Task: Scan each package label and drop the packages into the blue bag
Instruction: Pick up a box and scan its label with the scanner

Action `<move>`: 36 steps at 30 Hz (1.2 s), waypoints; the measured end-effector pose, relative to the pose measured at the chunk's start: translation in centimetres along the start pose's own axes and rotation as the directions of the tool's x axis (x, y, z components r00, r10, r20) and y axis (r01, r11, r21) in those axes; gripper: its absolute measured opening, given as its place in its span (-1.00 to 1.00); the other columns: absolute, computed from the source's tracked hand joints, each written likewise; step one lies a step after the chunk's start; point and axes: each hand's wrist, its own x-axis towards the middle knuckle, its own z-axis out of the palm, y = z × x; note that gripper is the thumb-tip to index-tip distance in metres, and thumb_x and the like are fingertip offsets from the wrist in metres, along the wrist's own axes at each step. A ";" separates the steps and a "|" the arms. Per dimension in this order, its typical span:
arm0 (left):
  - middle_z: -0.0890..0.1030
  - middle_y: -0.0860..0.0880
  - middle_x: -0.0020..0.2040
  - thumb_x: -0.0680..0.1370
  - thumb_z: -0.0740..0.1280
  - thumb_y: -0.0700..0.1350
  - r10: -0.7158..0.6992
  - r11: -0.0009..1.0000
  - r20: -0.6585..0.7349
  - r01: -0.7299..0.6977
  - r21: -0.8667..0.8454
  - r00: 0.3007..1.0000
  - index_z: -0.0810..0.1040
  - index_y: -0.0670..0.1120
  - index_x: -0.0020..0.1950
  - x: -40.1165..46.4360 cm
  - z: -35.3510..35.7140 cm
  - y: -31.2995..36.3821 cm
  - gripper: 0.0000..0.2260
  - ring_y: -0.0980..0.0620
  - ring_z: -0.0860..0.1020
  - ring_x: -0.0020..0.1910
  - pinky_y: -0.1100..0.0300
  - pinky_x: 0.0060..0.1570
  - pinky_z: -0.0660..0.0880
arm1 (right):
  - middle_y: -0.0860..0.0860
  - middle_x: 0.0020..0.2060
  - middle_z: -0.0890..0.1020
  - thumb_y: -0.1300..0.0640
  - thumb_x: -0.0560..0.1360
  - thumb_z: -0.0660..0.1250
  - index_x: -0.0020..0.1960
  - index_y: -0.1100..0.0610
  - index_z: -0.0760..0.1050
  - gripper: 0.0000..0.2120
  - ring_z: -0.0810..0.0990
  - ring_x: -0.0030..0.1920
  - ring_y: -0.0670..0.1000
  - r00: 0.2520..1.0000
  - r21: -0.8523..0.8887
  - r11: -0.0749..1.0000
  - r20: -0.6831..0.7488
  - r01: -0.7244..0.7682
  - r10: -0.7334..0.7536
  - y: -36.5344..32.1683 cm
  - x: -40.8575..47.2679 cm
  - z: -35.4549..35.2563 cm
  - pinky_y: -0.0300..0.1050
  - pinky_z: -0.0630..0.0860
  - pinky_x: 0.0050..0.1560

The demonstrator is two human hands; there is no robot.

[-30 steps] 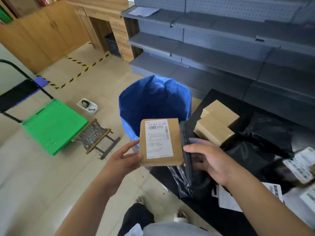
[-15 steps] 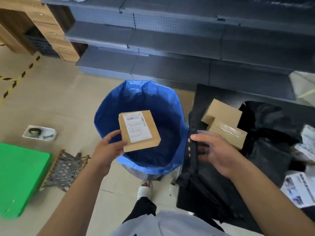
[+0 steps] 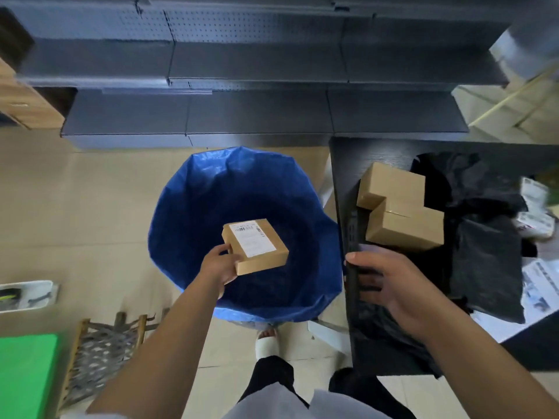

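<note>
My left hand (image 3: 219, 264) grips a flat brown cardboard package (image 3: 257, 247) by its left edge, white label facing up, over the open mouth of the blue bag (image 3: 193, 207). The bag stands on the floor, its inside dark. My right hand (image 3: 390, 282) holds a black scanner (image 3: 352, 267) at the left edge of the black table (image 3: 341, 164). Two more brown packages (image 3: 399, 207) lie stacked on the table beyond the right hand.
Black plastic mailer bags (image 3: 484, 237) and white labelled parcels (image 3: 535, 201) cover the table to the right. Grey metal shelving (image 3: 257, 86) runs along the back. A green cart (image 3: 27, 373), a folding stool (image 3: 102, 352) and a white tray (image 3: 27, 294) sit on the floor at left.
My left hand has carried the labelled package from in front of the scanner forward and down over the blue bag's mouth. The view tilted downward. My right hand stayed by the table edge.
</note>
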 end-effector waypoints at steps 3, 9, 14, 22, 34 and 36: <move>0.60 -0.12 0.26 0.59 0.38 -0.25 0.001 0.999 0.035 -0.003 0.052 0.999 0.39 -0.08 0.49 0.2 1.6 2.3 -0.52 -0.09 0.62 0.11 0.09 -0.03 0.59 | 0.02 -0.18 0.73 -0.02 0.27 0.45 0.17 0.11 0.62 -0.50 0.68 -0.15 0.07 1.000 0.048 0.999 -0.018 0.025 -0.024 0.1 -1.1 -0.3 0.02 0.53 -0.09; 0.45 -0.14 0.44 0.64 0.34 -0.14 0.026 0.998 0.050 -0.029 0.059 0.998 0.39 -0.06 0.47 -2.1 3.6 3.1 -0.60 -0.14 0.45 0.38 -0.01 0.30 0.48 | 0.04 -0.22 0.71 0.09 0.40 0.45 0.04 0.09 0.66 -0.77 0.66 -0.14 0.12 0.996 0.137 0.990 -0.084 0.030 -0.019 1.6 -3.5 -2.3 0.10 0.56 -0.01; 0.61 -0.14 0.24 0.65 0.32 -0.20 0.073 0.997 0.122 -0.074 0.003 0.990 0.54 -0.07 0.24 -8.8 5.1 0.4 -0.82 -0.11 0.62 0.17 0.08 0.09 0.56 | 0.11 -0.22 0.68 0.18 0.53 0.37 -0.09 0.08 0.66 -0.91 0.66 -0.17 0.11 0.993 0.215 0.976 -0.119 0.028 -0.002 2.8 -6.0 -4.6 0.16 0.52 0.04; 0.67 -0.16 0.10 0.65 0.30 -0.24 0.202 0.978 0.187 -0.209 0.018 0.961 0.60 -0.11 0.16 -19.3 13.3 -3.4 -0.86 -0.05 0.65 0.02 0.17 -0.03 0.58 | 0.07 -0.23 0.67 0.13 0.42 0.46 -0.11 0.11 0.64 -0.92 0.66 -0.22 0.05 0.992 0.268 0.959 -0.104 0.092 -0.066 5.2 -10.7 -12.1 0.12 0.56 0.06; 0.69 -0.17 0.05 0.62 0.33 -0.28 0.246 0.930 0.403 -0.332 0.157 0.881 0.64 -0.11 0.10 -33.0 32.8 -13.5 -0.86 -0.09 0.64 -0.02 0.13 -0.05 0.59 | 0.09 -0.19 0.66 0.10 0.50 0.41 -0.06 0.14 0.64 -0.89 0.61 -0.17 0.10 0.957 0.406 0.891 -0.274 0.202 -0.092 15.3 -21.1 -30.6 0.10 0.60 0.00; 0.69 -0.18 0.05 0.61 0.34 -0.28 0.209 0.915 0.466 -0.340 0.216 0.860 0.65 -0.13 0.12 -34.5 36.6 -15.6 -0.86 -0.07 0.62 -0.04 0.12 -0.02 0.59 | 0.08 -0.18 0.66 0.08 0.51 0.41 -0.07 0.12 0.66 -0.89 0.62 -0.17 0.12 0.940 0.444 0.866 -0.330 0.232 -0.083 17.2 -23.3 -33.6 0.19 0.58 0.11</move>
